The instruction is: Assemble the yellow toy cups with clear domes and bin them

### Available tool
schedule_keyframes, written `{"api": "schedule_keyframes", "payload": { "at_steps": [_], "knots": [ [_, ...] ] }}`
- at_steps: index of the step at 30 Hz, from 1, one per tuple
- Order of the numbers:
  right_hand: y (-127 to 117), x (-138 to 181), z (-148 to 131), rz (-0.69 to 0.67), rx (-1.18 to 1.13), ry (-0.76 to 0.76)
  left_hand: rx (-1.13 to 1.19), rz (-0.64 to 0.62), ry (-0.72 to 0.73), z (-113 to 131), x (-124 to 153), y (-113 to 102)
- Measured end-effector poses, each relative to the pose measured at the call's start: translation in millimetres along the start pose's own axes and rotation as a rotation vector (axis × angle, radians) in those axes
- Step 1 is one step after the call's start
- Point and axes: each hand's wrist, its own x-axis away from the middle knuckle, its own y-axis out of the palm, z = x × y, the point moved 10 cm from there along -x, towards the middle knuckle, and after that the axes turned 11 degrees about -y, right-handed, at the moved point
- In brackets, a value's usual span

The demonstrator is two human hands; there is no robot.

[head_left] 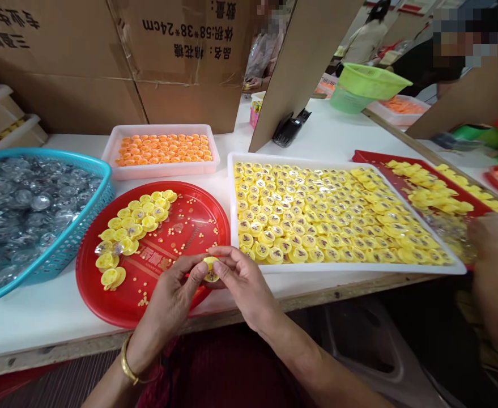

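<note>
Between the fingertips of my left hand (pixel 181 286) and my right hand (pixel 240 280) is a small round yellow plastic piece (pixel 210 269). Both hands pinch it over the front right rim of a red round tray (pixel 88 283). On the tray's left side lie rows of similar yellow pieces (pixel 123 224), a few with clear round covers (pixel 104 247). Small pale dots are scattered over the tray. To the right, a white tray (pixel 359 268) holds many yellow pieces with dark printed centres (pixel 299 215), in close rows.
A turquoise basket (pixel 72 241) of clear round plastic parts stands left. Behind are a white tray of orange pieces (pixel 164 150) and a large cardboard box (pixel 184 96). A black tape dispenser (pixel 290 129) sits by a cardboard divider (pixel 293 73). At right, a co-worker's blurred hand (pixel 495 266) is near a red tray (pixel 365 156).
</note>
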Motion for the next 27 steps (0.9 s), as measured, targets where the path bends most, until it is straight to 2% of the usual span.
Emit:
{"api": "schedule_keyframes", "payload": {
  "at_steps": [2,4,6,8,12,16,20,24,27],
  "knots": [
    [-15.6,-3.5,-7.6,0.012,-0.03,0.009,-0.128,0.087,0.127,20.5,3.5,-0.3],
    [-36.5,-10.1,-18.5,0.034,-0.02,0.009,-0.287,0.176,0.338,53.9,12.4,5.3],
    [-57.9,-18.0,-32.0,0.034,0.041,0.003,-0.412,0.133,0.556,87.4,21.4,25.8],
    [-75.3,-24.4,-44.1,0.006,0.106,0.012,-0.449,0.008,0.675,110.3,22.5,48.0],
    [-101.5,-28.2,-55.8,-0.004,0.178,0.053,-0.439,-0.115,0.696,129.6,4.7,70.3],
    [-112.8,-24.9,-50.0,-0.013,0.199,0.089,-0.45,-0.144,0.614,120.5,-12.8,79.2],
    [-112.7,-21.8,-41.2,-0.04,0.172,0.108,-0.45,-0.143,0.571,112.3,-17.1,81.7],
    [-102.3,-19.2,-38.5,-0.132,0.111,0.132,-0.515,-0.153,0.608,116.8,-16.2,86.8],
    [-102.4,-18.7,-42.1,-0.191,0.161,0.139,-0.523,-0.18,0.602,117.5,-18.4,89.5]
  ]
}}
